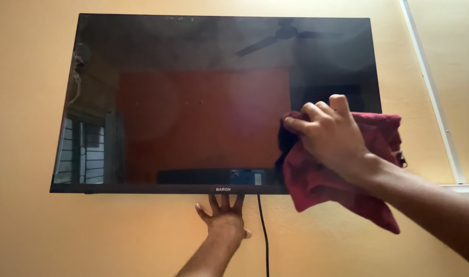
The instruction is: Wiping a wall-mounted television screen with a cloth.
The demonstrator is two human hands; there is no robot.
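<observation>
The right hand (329, 134) presses a dark red cloth (342, 174) flat against the lower right part of a wall-mounted flat screen (193, 102), fingers curled over the cloth's upper edge; the cloth hangs down below the hand, past the screen's bottom frame. Below and well to the left of that hand, the left hand (223, 214) rests open against the yellow wall (65, 231), fingertips touching the underside of the frame. Just right of the left hand a black cable (263, 231) drops down the wall.
</observation>
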